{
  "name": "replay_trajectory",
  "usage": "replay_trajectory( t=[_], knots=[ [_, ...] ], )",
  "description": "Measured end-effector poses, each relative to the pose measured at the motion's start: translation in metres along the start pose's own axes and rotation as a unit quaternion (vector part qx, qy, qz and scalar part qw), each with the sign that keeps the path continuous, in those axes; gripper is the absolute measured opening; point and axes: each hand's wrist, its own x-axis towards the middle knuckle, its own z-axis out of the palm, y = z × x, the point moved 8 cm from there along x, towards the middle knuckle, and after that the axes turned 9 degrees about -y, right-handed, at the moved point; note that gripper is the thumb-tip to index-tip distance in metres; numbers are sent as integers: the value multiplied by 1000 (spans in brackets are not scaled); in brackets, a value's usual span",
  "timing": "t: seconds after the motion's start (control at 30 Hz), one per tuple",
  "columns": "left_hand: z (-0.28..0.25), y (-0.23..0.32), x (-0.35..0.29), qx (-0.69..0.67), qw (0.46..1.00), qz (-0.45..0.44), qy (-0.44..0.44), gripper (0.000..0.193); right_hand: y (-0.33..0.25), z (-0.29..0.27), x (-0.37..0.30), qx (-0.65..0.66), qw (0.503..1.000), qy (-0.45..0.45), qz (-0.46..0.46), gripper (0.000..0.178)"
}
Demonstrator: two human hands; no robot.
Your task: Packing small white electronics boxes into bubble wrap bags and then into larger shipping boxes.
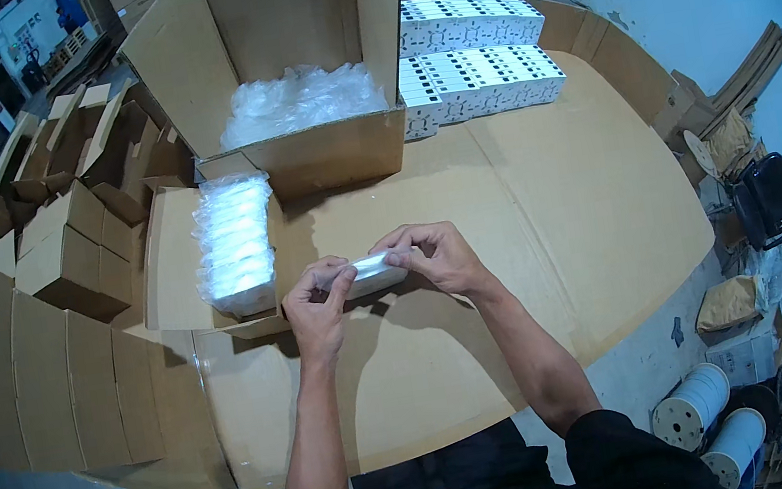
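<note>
Between both hands, just above the cardboard-covered table [593, 245], I hold a small white box [374, 282] with shiny clear plastic on its top. My left hand [316, 308] grips its left end with the thumb on top. At the other end my right hand [441, 255] pinches the plastic with thumb and fingers. Directly left of the hands stands a low open carton [173, 262], and a row of similar plastic-wrapped packs [237, 242] fills much of it. Behind that, a large open carton [337, 156] holds a heap of clear plastic bags [301, 101].
Stacked white boxes [488, 83] with dark markings stand at the back right. Many brown cartons [78, 382] line the left side. A cardboard wall [621, 58] edges the table's far right. Cable reels [693, 407] and a black chair [767, 200] stand off to the right.
</note>
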Motion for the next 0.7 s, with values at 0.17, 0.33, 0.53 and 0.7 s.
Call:
replay_trajectory(
  t=[0.17,0.33,0.53,0.7],
  knots=[
    [-6,-10,-1,-37,998,-13,48,23,9,0,3,83,996,23,-22,20],
    [-6,-14,-2,-49,996,-6,72,28,16,-1,2,81,996,41,0,22],
    [0,-10,-4,-51,996,-24,75,28,-6,-11,-2,132,986,83,-53,22],
    [-1,-14,-3,-59,995,-32,78,26,-27,-9,-9,-4,988,-100,-115,28]
  ],
)
